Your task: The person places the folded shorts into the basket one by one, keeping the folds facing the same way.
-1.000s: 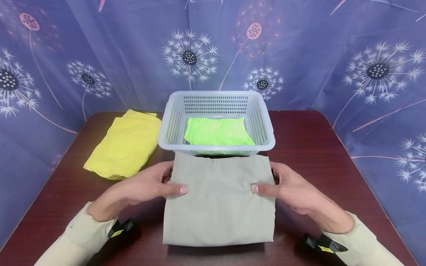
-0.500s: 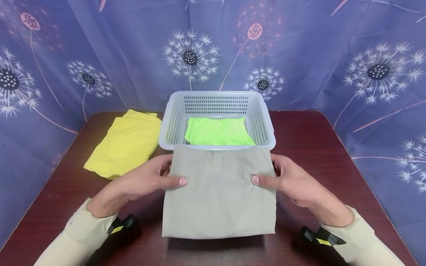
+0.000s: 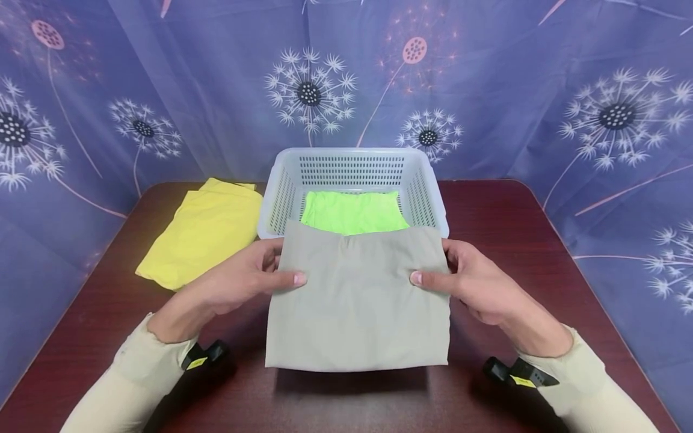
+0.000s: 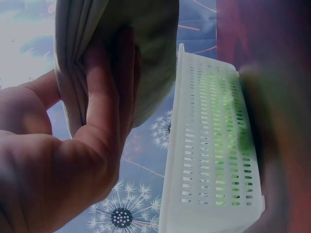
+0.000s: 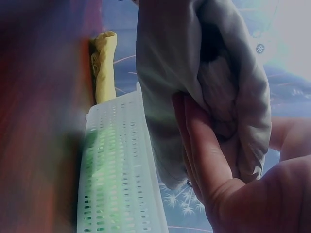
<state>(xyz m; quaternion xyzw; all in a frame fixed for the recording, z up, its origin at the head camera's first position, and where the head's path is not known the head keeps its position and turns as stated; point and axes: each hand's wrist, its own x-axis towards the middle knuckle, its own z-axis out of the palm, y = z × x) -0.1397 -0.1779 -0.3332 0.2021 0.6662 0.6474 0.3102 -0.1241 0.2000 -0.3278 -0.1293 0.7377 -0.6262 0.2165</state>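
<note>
A folded grey cloth garment (image 3: pixel 357 307) is held up off the table between both hands, its far edge overlapping the near rim of a white plastic basket (image 3: pixel 352 157). The left hand (image 3: pixel 240 282) pinches its left side, thumb on top and fingers underneath; the left wrist view shows several stacked layers in that grip. On the opposite side the right hand (image 3: pixel 479 285) pinches it the same way, and the right wrist view shows fingers under the folds. Inside the basket lies a folded bright green cloth (image 3: pixel 354 210), its near part hidden by the grey garment.
To the left of the basket a folded yellow cloth (image 3: pixel 203 237) lies on the dark red wooden table (image 3: pixel 487 222). Purple curtains (image 3: pixel 216 90) with a dandelion print hang around the back and sides. Each wrist wears a black strapped camera (image 3: pixel 522 373).
Both hands have lifted the grey garment and carried it forward, away from the body. Its far edge now covers the basket's near rim and part of the green cloth.
</note>
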